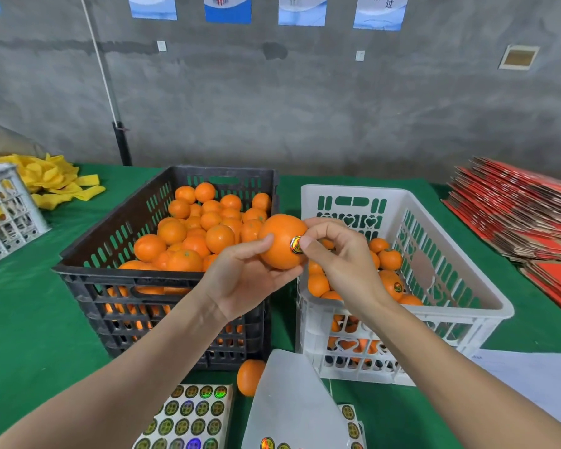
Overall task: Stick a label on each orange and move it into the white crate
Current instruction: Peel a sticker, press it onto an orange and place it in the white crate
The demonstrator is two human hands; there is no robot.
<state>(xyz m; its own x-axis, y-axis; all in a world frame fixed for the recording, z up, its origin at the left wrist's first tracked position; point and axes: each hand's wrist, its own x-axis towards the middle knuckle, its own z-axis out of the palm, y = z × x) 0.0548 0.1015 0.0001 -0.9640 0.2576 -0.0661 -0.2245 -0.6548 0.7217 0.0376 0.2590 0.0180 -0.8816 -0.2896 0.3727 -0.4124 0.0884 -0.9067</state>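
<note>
Head camera looks down on the left hand (240,277) cupping a round orange fruit (279,238), its fingers (285,274) curled under it. Bent close, the right hand (340,254) pinches at the peel, thumb tip pressing a small round shiny label (295,245) onto it. The fruit hangs above the green desk (30,303), between the black plastic crate (78,251) and the white plastic crate (473,286).
</note>
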